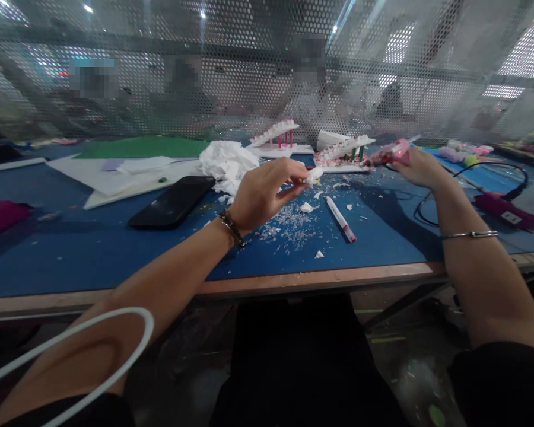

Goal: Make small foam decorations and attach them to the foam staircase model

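Note:
My left hand (pixel 267 193) is raised over the table's middle, thumb and fingers pinched on a small white crumpled piece (pixel 314 175). Whether that piece is paper or foam is unclear. My right hand (pixel 422 169) is wrapped round a pink hot glue gun (pixel 398 152) with a small red light, its nozzle pointing left. Close to the nozzle stands a white foam model (pixel 353 144) with a slanted top, green posts and pinkish bits on its base. A similar model (pixel 276 133) with red posts is behind my left hand. Below the hands lies a white marker (pixel 340 218).
White scraps (pixel 289 228) are scattered over the blue tabletop (pixel 93 249). A black phone (pixel 173 201), crumpled white paper (pixel 229 163) and a green sheet (pixel 142 147) are at left. A black cable (pixel 420 207) loops near a purple pouch (pixel 509 210) at right. Perforated metal (pixel 258 71) rises behind.

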Action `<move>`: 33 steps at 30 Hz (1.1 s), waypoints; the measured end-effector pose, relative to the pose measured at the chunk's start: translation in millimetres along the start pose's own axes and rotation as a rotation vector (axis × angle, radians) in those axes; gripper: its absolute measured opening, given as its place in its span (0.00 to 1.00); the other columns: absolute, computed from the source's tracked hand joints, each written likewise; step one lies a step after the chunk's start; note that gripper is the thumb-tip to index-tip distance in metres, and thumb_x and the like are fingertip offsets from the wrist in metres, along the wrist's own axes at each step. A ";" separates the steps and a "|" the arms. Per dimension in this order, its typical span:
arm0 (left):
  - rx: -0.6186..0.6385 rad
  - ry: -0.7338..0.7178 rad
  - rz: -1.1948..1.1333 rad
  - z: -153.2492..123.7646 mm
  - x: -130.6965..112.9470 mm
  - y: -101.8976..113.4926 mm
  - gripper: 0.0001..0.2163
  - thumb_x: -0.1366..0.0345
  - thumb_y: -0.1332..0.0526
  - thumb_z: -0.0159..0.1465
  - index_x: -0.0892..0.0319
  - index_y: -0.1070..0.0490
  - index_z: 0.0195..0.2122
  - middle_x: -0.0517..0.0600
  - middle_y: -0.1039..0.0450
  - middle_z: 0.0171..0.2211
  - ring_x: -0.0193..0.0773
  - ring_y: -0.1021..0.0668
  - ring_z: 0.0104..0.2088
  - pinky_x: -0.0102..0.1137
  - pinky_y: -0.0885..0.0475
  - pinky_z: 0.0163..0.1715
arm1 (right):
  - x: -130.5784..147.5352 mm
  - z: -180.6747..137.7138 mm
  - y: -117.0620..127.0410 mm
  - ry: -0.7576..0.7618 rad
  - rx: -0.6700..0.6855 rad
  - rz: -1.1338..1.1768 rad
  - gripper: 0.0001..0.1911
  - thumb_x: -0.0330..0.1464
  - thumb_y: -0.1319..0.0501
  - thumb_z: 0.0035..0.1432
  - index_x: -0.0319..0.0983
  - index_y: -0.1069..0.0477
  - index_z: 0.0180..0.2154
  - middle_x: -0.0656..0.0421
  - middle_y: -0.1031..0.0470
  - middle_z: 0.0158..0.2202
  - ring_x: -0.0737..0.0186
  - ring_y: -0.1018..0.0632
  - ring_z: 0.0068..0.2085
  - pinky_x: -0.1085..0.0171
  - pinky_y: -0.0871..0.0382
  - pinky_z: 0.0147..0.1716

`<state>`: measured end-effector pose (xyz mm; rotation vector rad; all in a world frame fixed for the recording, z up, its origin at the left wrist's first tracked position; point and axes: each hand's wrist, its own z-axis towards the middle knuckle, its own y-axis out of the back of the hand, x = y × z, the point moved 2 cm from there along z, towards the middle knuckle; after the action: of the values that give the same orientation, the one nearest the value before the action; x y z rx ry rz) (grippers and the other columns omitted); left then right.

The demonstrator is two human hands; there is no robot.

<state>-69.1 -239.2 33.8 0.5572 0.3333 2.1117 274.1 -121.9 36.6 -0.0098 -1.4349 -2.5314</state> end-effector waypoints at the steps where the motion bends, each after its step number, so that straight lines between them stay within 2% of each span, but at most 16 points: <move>1: -0.006 0.008 0.005 -0.2 0.2 0.1 0.03 0.69 0.40 0.63 0.60 0.34 0.37 0.50 0.23 0.36 0.33 0.21 0.31 0.28 0.23 0.31 | 5.4 -1.1 3.2 0.002 -0.035 -0.003 0.15 0.35 0.45 0.60 0.31 0.34 0.44 0.40 0.27 0.44 0.54 0.26 0.45 0.60 0.37 0.42; 3: -0.008 0.013 0.013 -0.8 0.8 -0.1 0.03 0.70 0.40 0.63 0.59 0.35 0.36 0.50 0.24 0.36 0.32 0.21 0.31 0.28 0.24 0.31 | 19.9 -4.5 10.8 0.004 -0.111 -0.009 0.18 0.35 0.47 0.62 0.31 0.39 0.50 0.40 0.30 0.48 0.53 0.27 0.49 0.59 0.37 0.44; 5: 0.001 0.009 0.020 -1.6 1.7 -0.8 0.04 0.71 0.40 0.63 0.58 0.36 0.35 0.51 0.24 0.36 0.32 0.22 0.31 0.27 0.24 0.31 | 38.2 -9.7 19.8 0.033 -0.208 -0.020 0.19 0.36 0.46 0.61 0.34 0.41 0.51 0.42 0.31 0.50 0.53 0.30 0.52 0.58 0.38 0.48; 8: 0.018 0.007 0.026 -3.2 4.0 -2.4 0.05 0.72 0.39 0.62 0.60 0.36 0.35 0.52 0.24 0.36 0.34 0.21 0.34 0.27 0.24 0.30 | 65.2 -20.3 32.9 0.083 -0.365 -0.022 0.32 0.43 0.39 0.53 0.31 0.45 0.52 0.41 0.34 0.51 0.47 0.31 0.53 0.53 0.37 0.48; 11: 0.026 0.017 0.021 -4.4 5.8 -4.0 0.04 0.72 0.40 0.62 0.61 0.35 0.35 0.53 0.24 0.36 0.36 0.21 0.37 0.28 0.24 0.30 | 84.2 -29.6 38.9 0.163 -0.427 0.035 0.31 0.44 0.39 0.53 0.34 0.47 0.52 0.42 0.34 0.50 0.47 0.31 0.51 0.51 0.35 0.47; 18: 0.033 0.061 -0.031 -5.3 6.0 -6.6 0.03 0.72 0.40 0.61 0.61 0.35 0.34 0.53 0.24 0.36 0.36 0.21 0.37 0.27 0.24 0.30 | 105.9 -40.0 33.0 0.334 -0.411 0.093 0.28 0.50 0.44 0.56 0.41 0.49 0.51 0.48 0.35 0.47 0.46 0.33 0.51 0.46 0.38 0.51; 22: 0.035 0.068 -0.041 -5.7 5.3 -6.8 0.03 0.72 0.40 0.61 0.59 0.35 0.34 0.52 0.24 0.37 0.36 0.21 0.37 0.28 0.23 0.31 | 112.0 -44.7 33.4 0.338 -0.346 0.122 0.27 0.49 0.47 0.58 0.41 0.48 0.53 0.46 0.36 0.49 0.44 0.35 0.53 0.47 0.41 0.54; 25: 0.050 0.074 -0.038 -5.2 4.1 -6.4 0.03 0.71 0.41 0.62 0.58 0.35 0.34 0.51 0.24 0.37 0.36 0.21 0.37 0.29 0.23 0.32 | 113.0 -45.1 32.8 0.333 -0.329 0.130 0.25 0.49 0.48 0.59 0.42 0.46 0.51 0.47 0.36 0.48 0.44 0.35 0.53 0.47 0.39 0.53; 28: 0.050 0.067 -0.047 -4.9 3.4 -6.0 0.02 0.71 0.41 0.62 0.59 0.34 0.34 0.51 0.24 0.37 0.35 0.21 0.37 0.28 0.23 0.32 | 112.2 -43.0 30.2 0.343 -0.340 0.114 0.22 0.48 0.47 0.59 0.41 0.44 0.48 0.49 0.35 0.45 0.46 0.33 0.52 0.48 0.37 0.52; 33: 0.048 0.063 -0.070 -6.1 4.8 -6.8 0.03 0.71 0.40 0.61 0.61 0.34 0.35 0.52 0.25 0.37 0.36 0.21 0.38 0.28 0.23 0.33 | 110.4 -40.6 26.4 0.391 -0.371 0.069 0.20 0.46 0.48 0.60 0.41 0.45 0.47 0.50 0.35 0.46 0.47 0.32 0.51 0.47 0.36 0.52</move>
<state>-69.7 -231.5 26.9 0.5002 0.4342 2.0613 176.4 -191.0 50.9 0.3454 -0.7984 -2.5216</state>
